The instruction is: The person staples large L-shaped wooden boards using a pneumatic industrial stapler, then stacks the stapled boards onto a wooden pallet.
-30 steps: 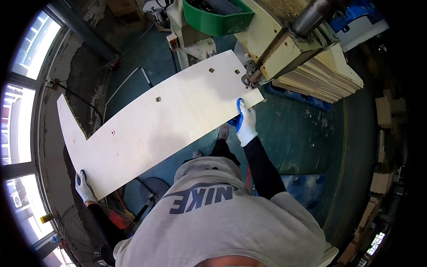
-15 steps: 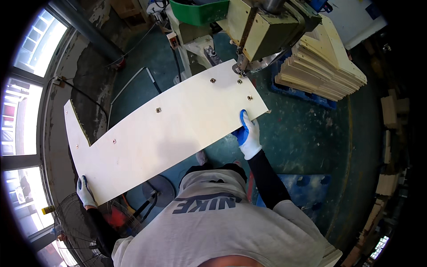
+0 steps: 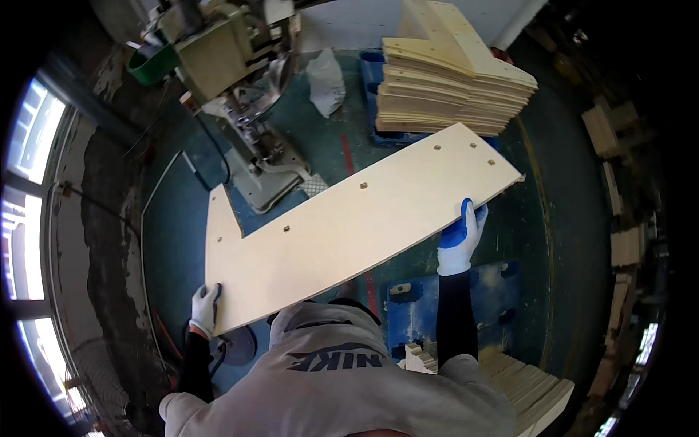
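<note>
A long pale plywood panel [image 3: 342, 226], with a notch at its left end and several metal inserts set in its face, is held up in front of me in both hands. At its lower left corner my left hand [image 3: 206, 307], in a white and blue glove, grips the edge with the thumb on top. My right hand [image 3: 463, 237], gloved alike, holds the near long edge toward the right end, its fingers partly hidden beneath. Beyond the panel stands a pressing machine [image 3: 240, 87], apart from it.
A stack of similar plywood panels [image 3: 437, 95] rests on a blue pallet [image 3: 371, 73] at the far right. Another blue pallet [image 3: 408, 313] lies near my right arm, beside more stacked panels [image 3: 524, 390]. A white bag [image 3: 325, 81] and a green bin [image 3: 154, 65] are farther off.
The panel has come away from the machine's head, still in both hands. My view has turned to the right, so the machine now appears farther left and the far stack nearer the middle.
</note>
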Motion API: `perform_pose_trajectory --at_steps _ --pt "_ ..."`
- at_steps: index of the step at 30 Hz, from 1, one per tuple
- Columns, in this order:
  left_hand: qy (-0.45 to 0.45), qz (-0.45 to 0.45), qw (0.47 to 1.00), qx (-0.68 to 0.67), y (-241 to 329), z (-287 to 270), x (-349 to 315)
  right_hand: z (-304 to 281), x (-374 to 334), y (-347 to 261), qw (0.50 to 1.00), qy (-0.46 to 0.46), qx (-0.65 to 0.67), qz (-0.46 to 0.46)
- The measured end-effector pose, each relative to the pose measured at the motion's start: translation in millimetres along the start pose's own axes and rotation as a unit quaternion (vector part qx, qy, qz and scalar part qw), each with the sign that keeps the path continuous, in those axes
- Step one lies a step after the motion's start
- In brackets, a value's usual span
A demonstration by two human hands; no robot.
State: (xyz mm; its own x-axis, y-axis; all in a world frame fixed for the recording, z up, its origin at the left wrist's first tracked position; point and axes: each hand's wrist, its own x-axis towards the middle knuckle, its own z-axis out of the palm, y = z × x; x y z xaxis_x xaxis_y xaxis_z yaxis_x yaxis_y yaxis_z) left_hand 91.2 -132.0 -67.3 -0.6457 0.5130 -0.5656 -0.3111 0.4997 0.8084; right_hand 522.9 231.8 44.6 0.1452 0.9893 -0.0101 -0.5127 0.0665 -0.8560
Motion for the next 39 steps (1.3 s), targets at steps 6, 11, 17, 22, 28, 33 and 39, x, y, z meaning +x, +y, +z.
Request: perform_pose_trajectory --at_steps 6,11,17,22,28,33,39 --pt "-0.21 0.04 0.974 -0.074 18 313 -26 -66 -42 23 0.991 0.073 -0.069 0.086" --pt "-0.348 0.135 0.874 0.311 120 402 -4 -123 76 -40 0.993 0.114 -0.041 0.014" --pt "-0.258 0.533 0.762 0.261 253 597 69 -113 231 -78 0.991 -0.005 -0.13 -0.039" --pt "-0.315 0.491 0.76 0.287 346 757 156 -63 380 -92 0.992 -0.072 -0.099 -0.028" --pt "-0.394 0.319 0.861 -0.044 421 849 231 -19 584 -69 0.987 -0.16 -0.013 0.023" --pt "-0.26 0.318 0.911 -0.04 479 915 308 1 767 -13 0.96 -0.254 -0.09 0.07" --pt "-0.15 0.281 0.948 -0.015 557 1037 379 14 989 44 0.925 -0.343 -0.117 0.112"
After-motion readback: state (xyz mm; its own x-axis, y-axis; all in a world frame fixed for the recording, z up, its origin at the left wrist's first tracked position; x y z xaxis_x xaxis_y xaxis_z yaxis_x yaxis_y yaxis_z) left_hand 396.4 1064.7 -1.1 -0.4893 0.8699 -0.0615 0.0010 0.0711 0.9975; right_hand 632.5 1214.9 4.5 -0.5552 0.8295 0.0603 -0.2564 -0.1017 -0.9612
